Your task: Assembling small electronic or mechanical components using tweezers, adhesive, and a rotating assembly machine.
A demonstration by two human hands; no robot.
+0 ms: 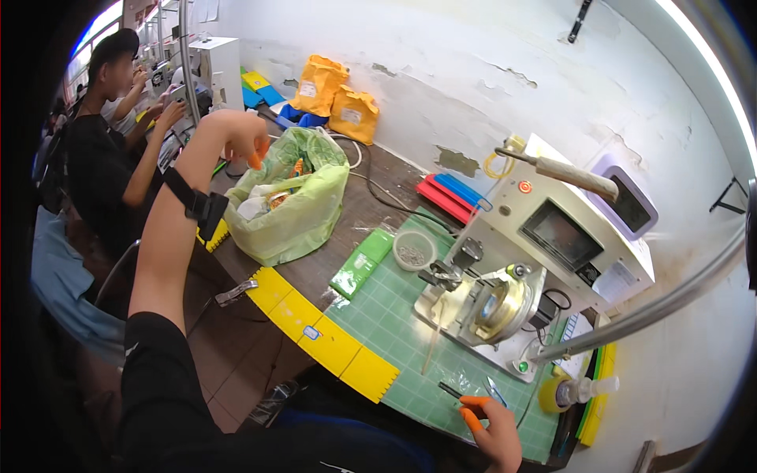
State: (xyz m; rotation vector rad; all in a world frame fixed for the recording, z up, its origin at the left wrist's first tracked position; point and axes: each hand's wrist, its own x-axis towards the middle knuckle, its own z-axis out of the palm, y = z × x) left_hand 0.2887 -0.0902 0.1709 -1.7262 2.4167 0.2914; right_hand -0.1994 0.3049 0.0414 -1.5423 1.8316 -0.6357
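My left hand [239, 135] is raised at the rim of a pale green plastic bag [296, 225]. Its fingers curl downward and press together, with orange finger covers on the tips; whatever they hold, if anything, is hidden. Wrappers and crumpled packaging [276, 197] fill the bag. My right hand [493, 433] hovers low over a green cutting mat [402, 378], its orange-covered thumb and index finger apart with nothing visible between them. A thin black stick-like piece [450, 389] lies just beyond that index fingertip. Tweezers [494, 390] rest beside the same hand.
A benchtop machine [552, 229] with a screen and round metal fixture [501, 307] stands at right. Near it are a tub of small parts [414, 251], a green packet [362, 262] and a yellow-liquid bottle [558, 394]. Yellow strips [323, 335] line the front edge. A person [102, 150] sits at left.
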